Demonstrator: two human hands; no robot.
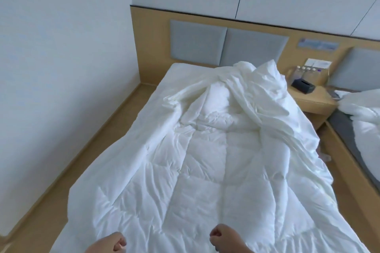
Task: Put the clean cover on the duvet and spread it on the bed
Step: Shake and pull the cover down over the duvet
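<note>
A: Pale walls, wooden headboard [156,33] with grey pads, hotel sort of room. Where to find the duvet [205,170]?

B: Lying lengthwise down the bed [156,92], quilted side up, fairly flat at the near end, heaped and twisted toward the headboard. Smoother white cloth [273,113] bunched along its right edge, likely the cover, though hard to say for sure.

A: And the hands?

B: Left hand [112,242] and right hand [221,235] low at the near edge, both curled into fists over the quilting. Cannot tell whether clamped on fabric or merely clenched above it.

A: Handling?

B: Probably light, soft, floppy, with no stiffness to push against. Bound to sag and fold wherever unsupported, and likely to slide on the sheet when tugged. Not fragile.

A: Best place to grab?

B: By the corners, judging from this. Near two first, with a good fistful of filling and not just the shell. Same corners for matching into the cover.

A: Anything close by to mind?

B: Nightstand [314,101] just beside the bed on the right, carrying a black tissue box [303,86] and a row of small bottles [304,72]. Worth keeping any flung edge away from those. Second bed [362,125] farther right with its own white bedding. Wooden floor [98,135] on the left, between bed and wall.
</note>
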